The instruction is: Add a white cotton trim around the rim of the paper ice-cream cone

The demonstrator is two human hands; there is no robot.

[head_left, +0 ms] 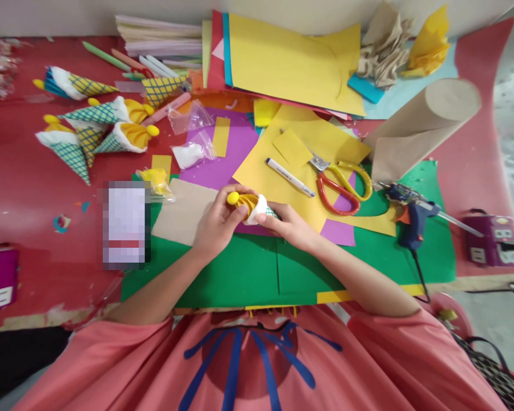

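Between my hands is a small paper ice cream cone [257, 208] with a yellow pleated top, a yellow ball at its tip, a white fluffy band and a teal checked body. My left hand [220, 220] closes around the yellow top, thumb pressed near the white band. My right hand [289, 225] grips the checked body, which its fingers partly hide. Just beyond lie a white marker [290, 177] and scissors [340, 182] with red and yellow handles on yellow paper [257, 165]. Several finished-looking cones [124, 137] lie at the left.
A glue gun [411, 214] rests at the right on green card [240, 268], near a brown paper roll [424, 125]. Stacked coloured sheets [291, 57] fill the back. A blurred-out phone-like object [126, 225] lies left, and a purple box [494, 240] stands far right.
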